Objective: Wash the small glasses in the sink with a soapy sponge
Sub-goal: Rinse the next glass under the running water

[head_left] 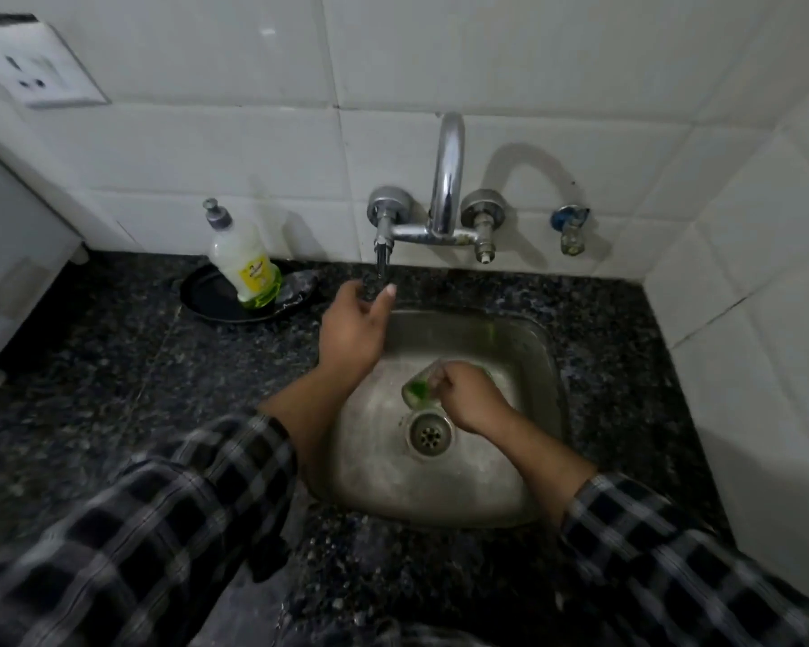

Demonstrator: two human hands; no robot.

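A small clear glass (414,389) lies tilted in the steel sink (540,347), just behind the drain (429,432). A green sponge (420,389) shows through the glass, and I cannot tell whether it sits inside or behind it. My right hand (470,396) curls its fingers round the glass at its rim. My left hand (353,331) reaches up to the back edge of the sink and pinches the hanging lever (382,259) of the left tap valve between thumb and fingers. No stream of water is visible from the spout (447,179).
A dish soap bottle (244,263) stands on a dark round tray (206,296) on the black granite counter (113,366) left of the sink. White tiled walls close the back and right side. A second small valve (571,228) sticks out of the wall at right.
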